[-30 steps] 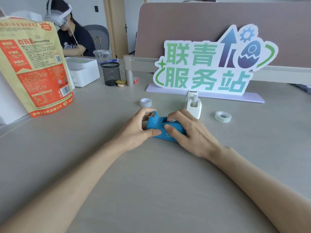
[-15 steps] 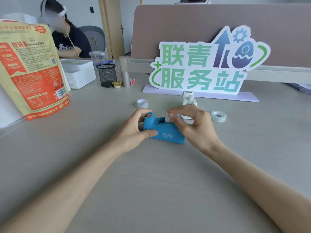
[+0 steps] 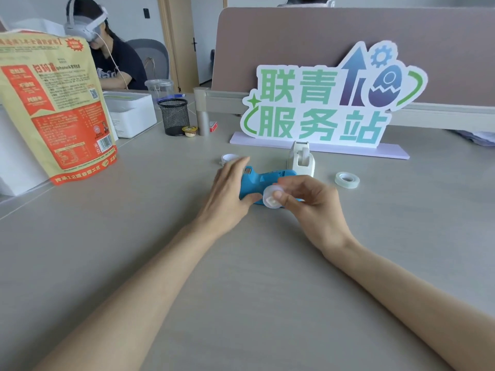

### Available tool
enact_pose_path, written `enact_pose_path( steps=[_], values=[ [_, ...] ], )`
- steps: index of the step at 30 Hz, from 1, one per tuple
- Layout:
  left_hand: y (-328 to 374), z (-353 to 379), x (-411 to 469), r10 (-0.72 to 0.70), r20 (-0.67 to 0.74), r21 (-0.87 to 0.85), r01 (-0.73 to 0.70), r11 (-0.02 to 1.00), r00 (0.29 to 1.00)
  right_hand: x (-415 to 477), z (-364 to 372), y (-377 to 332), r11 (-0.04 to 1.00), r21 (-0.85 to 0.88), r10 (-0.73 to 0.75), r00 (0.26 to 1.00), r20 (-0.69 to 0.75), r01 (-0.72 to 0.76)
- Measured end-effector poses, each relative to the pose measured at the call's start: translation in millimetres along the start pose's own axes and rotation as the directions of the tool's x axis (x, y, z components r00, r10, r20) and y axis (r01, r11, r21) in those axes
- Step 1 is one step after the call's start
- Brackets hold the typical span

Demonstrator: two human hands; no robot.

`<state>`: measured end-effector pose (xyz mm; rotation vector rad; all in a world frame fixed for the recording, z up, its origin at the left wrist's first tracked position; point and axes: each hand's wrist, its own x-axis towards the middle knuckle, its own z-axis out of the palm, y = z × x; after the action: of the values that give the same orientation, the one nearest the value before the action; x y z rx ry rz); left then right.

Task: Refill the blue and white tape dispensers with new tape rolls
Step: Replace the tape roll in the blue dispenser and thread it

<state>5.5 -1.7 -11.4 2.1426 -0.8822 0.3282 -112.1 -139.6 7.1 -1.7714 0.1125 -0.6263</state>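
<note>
Blue dispenser [image 3: 263, 178], on the bench [image 3: 241, 290]: our left hand [image 3: 227, 188] steadies it, fingers straight. White core [image 3: 270, 200]: inside it a moment ago, now out, pinched in our right hand [image 3: 313, 202]. Refill likely next.

Grey desk [image 3: 241, 303], mauve partition [image 3: 308, 36], wooden door [image 3: 174, 44].

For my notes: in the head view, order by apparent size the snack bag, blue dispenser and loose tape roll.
1. snack bag
2. blue dispenser, partly covered
3. loose tape roll
</note>
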Motion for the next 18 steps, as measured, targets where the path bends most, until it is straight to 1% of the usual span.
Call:
enact_pose_path(
  steps=[1,2,4,5,8,10,11,15,18],
  values=[
    [3.0,-0.5,-5.7,0.099,-0.05,0.082,-0.095,0.992,0.994,0.9,-0.8,1.7,0.999,0.015,0.035,0.999,0.015,-0.035],
    [6.0,-1.6,-11.0,0.179,-0.07,0.137,-0.168,0.976,0.981,1.9,-1.1,3.6,0.997,0.037,0.069,0.997,0.028,-0.07],
    [9.9,-8.7,-16.4,0.271,-0.045,0.202,-0.257,0.945,0.962,3.7,-2.2,5.7,0.989,0.082,0.119,0.992,0.042,-0.122],
    [9.9,-14.3,-16.4,0.278,-0.023,0.217,-0.267,0.939,0.96,4.3,-2.1,6.2,0.986,0.095,0.132,0.99,0.045,-0.136],
    [6.4,-30.0,-11.2,0.185,0.062,0.177,-0.193,0.965,0.981,5.2,-1.6,7.4,0.986,0.098,0.132,0.991,0.037,-0.135],
    [4.6,-34.5,-10.2,0.154,0.124,0.188,-0.175,0.966,0.98,5.5,-0.8,7.6,0.986,0.1,0.133,0.991,0.026,-0.135],
    [5.2,-35.3,-10.7,0.157,0.134,0.204,-0.182,0.962,0.979,5.6,-0.8,7.6,0.985,0.106,0.134,0.991,0.022,-0.135],
    [11.0,-31.1,-13.3,0.192,0.097,0.21,-0.209,0.955,0.977,5.2,-0.9,7.8,0.989,0.078,0.127,0.992,0.026,-0.129],
    [13.3,-22.3,-16.1,0.252,0.099,0.217,-0.268,0.939,0.963,4.3,-1.0,7.4,0.988,0.078,0.129,0.991,0.037,-0.131]
  ],
)
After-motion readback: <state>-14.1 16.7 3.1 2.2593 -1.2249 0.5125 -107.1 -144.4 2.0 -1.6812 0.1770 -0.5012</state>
